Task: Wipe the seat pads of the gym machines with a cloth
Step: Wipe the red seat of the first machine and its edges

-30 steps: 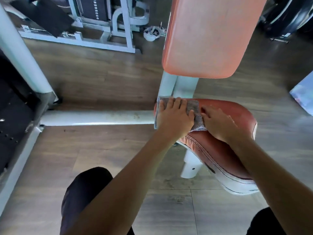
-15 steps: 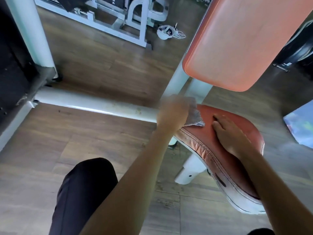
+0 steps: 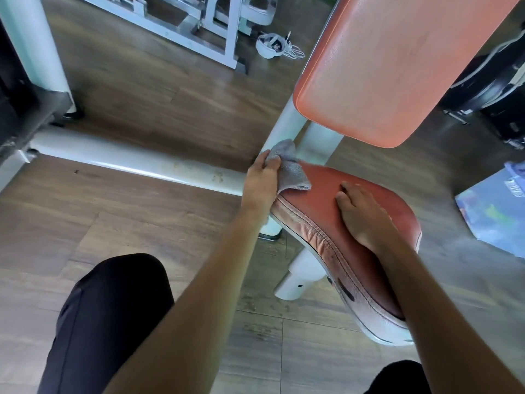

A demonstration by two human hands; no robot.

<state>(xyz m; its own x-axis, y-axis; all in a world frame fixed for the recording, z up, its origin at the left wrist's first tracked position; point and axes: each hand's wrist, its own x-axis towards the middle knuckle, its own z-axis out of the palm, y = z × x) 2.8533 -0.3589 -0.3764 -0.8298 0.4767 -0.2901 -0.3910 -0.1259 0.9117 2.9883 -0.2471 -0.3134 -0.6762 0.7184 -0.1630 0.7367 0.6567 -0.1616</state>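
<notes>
A worn red seat pad [image 3: 321,200] sits on a white machine frame, below an orange back pad [image 3: 397,69]. My left hand [image 3: 262,180] grips a bunched grey cloth [image 3: 289,169] at the seat's far left corner, with part of the cloth lifted off the pad. My right hand [image 3: 363,214] rests flat, fingers straight, on the middle of the seat.
A white frame tube [image 3: 136,160] runs left from the seat along the wood floor. Another white machine frame [image 3: 199,27] and a small white object [image 3: 270,46] lie beyond. A black weight stack [image 3: 17,89] stands left, dark equipment [image 3: 494,81] right, a bluish sheet [image 3: 494,206] on the floor.
My left hand went from pressing the cloth flat to gathering it and lifting it at the seat's corner. My right hand left the cloth and slid toward the seat's middle. The view tilted.
</notes>
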